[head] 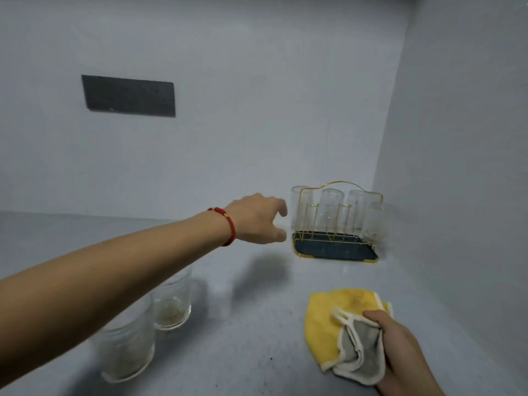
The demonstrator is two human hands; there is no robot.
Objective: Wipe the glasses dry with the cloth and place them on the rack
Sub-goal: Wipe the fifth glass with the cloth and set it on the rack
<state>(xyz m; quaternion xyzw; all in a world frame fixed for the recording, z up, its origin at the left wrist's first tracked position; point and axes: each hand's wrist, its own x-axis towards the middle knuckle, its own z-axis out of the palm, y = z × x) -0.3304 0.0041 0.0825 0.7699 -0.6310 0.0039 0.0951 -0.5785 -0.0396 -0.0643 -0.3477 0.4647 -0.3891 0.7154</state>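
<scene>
Glasses [328, 212] stand upturned on rack [337, 247]; left hand [257, 221] loose, right hand [400, 347] grips cloth [328, 324].

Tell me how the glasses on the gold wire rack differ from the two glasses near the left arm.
The four clear glasses on the gold wire rack sit upside down over its prongs, at the far corner; the two clear glasses on the grey counter stand upright with mouths up, nearer, partly hidden behind the left forearm. The counter pair look wider and shorter. All are clear glass.

Open desk [257, 324] between two near-left glasses [171, 304] and corner rack [337, 247]; walls close rack's right and rear.
</scene>
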